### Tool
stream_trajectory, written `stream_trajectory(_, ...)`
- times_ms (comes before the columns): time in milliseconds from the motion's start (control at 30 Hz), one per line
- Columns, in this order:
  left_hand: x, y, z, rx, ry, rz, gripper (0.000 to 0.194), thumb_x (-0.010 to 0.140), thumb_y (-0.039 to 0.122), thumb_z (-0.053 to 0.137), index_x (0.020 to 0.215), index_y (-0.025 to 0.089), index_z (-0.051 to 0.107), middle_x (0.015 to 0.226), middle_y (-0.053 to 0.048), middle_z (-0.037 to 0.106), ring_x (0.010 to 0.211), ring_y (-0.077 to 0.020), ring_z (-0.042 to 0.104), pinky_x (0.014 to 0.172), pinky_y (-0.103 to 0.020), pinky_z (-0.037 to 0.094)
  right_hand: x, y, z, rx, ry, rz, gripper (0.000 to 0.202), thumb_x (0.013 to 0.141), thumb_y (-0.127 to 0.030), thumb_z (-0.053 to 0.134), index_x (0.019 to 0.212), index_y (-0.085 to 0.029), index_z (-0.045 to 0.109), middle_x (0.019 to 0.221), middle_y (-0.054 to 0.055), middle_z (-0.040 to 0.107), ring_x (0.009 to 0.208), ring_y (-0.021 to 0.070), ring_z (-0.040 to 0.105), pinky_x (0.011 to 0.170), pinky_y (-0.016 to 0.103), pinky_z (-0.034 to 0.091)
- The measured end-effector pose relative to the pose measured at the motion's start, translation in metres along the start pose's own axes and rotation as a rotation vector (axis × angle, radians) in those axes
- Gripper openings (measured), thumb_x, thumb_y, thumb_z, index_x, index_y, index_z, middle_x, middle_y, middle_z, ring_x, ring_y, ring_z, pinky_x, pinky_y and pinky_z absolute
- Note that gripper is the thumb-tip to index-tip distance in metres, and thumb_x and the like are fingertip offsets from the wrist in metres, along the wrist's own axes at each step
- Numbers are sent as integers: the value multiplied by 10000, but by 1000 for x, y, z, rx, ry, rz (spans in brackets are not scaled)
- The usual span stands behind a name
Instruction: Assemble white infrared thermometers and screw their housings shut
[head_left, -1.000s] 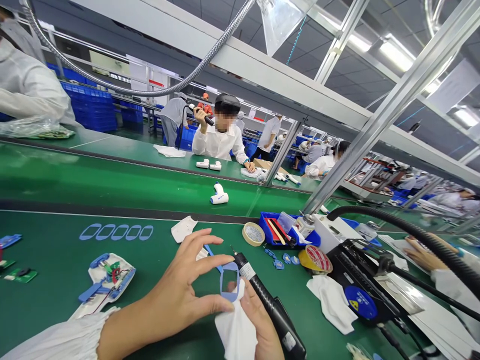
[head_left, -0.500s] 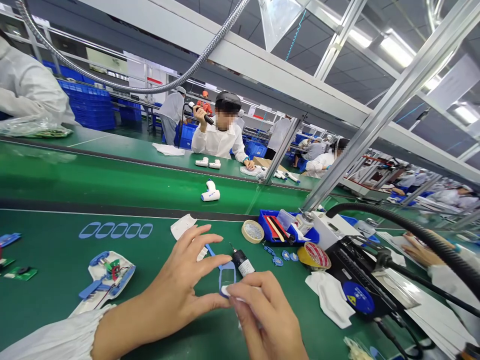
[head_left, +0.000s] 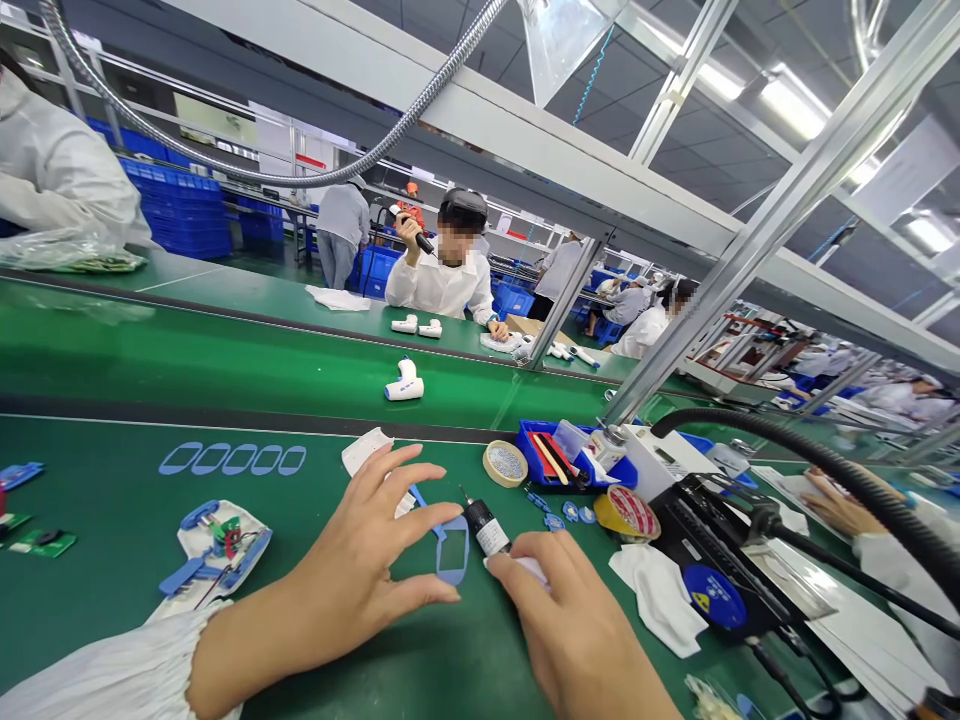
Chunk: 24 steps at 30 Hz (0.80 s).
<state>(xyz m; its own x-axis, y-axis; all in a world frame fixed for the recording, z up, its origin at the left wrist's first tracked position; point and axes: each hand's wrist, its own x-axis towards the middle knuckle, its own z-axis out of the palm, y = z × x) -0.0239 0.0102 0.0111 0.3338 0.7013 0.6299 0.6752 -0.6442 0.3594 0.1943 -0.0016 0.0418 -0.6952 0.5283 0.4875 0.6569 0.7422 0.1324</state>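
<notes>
- Got opened white-and-blue housing (head_left: 238, 568) on tabletop (head_left: 322, 520), 9 o'clock from blue frame (head_left: 452, 577).
- Got row of rings (head_left: 246, 471), 10 o'clock.
- Holding blue frame in left hand (head_left: 360, 560), grip clamped across its ends, thumb to finger.
- Got screwdriver (head_left: 487, 530) at 2 o'clock, near.
- Pinching white cloth (head_left: 534, 569) in right hand (head_left: 574, 610), 4 o'clock, mostly hidden.

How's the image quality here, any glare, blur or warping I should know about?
Head view, now: ceiling lights glare white; the green conveyor belt shines; the room looks steeply tilted; the faraway workers are soft; a seated person's face is pixelated.
</notes>
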Motion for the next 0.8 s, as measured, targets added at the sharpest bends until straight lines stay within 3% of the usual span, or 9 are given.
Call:
stream_trajectory(200,-1,2,-1,-73,-25,-51,403,737,446,655,1100,287,582,1257,-80,464,1270,-340,258,1003,-569,324,-5,6,-4,169,50,128,246,869,-66,388,1023,-150,561,902,100,518,752,182,514,601,272,471)
stream_trajectory(300,-1,3,-3,-200,-91,-160,422,726,476,652,1115,337,564,1315,-58,409,1286,-343,233,922,-524,434,-5,5,-1,255,164,201,195,887,-99,427,1009,-169,563,887,78,508,772,172,523,623,261,469)
stream_trajectory(367,0,2,-5,-255,-127,-208,432,724,488,648,1124,360,550,1345,-44,371,1297,-344,212,924,-529,430,-4,5,1,297,249,262,174,888,-114,452,1000,-181,566,891,70,508,793,171,534,644,258,467)
stream_trajectory(500,1,0,-9,-221,-152,-141,456,723,487,653,1147,372,529,1321,-49,376,1295,-353,207,982,-581,345,-4,5,1,358,307,308,162,882,-131,483,985,-206,583,887,54,522,788,163,553,652,243,463)
stream_trajectory(800,0,-1,-12,-169,-145,-64,485,720,490,655,1169,371,514,1323,-58,374,1299,-350,204,964,-570,381,1,-5,12,691,319,481,93,869,-197,541,904,-235,618,819,16,570,747,151,555,655,215,441)
